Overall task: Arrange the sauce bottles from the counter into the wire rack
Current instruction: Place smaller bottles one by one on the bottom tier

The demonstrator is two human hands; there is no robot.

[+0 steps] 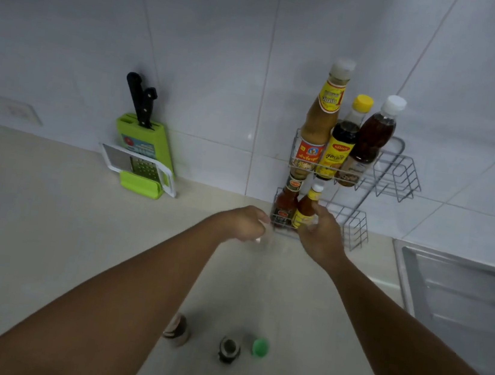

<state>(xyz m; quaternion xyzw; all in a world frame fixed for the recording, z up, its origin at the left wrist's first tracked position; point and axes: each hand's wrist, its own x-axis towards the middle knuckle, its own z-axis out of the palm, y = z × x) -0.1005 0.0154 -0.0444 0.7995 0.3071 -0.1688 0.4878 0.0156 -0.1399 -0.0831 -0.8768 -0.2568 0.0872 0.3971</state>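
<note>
Counter bottles (229, 349) near | right hand (322, 233) grips racked bottle (306, 209) | left hand (246, 223) curled, unclear

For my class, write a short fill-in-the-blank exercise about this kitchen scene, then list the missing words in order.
1. The upper shelf of the wire rack holds ____ bottles.
2. The knife block by the wall is coloured ____.
3. The right hand reaches a bottle on the ____ shelf.
4. The tallest bottle stands at the ____ end of the upper shelf.

Missing words: three; green; lower; left
</note>
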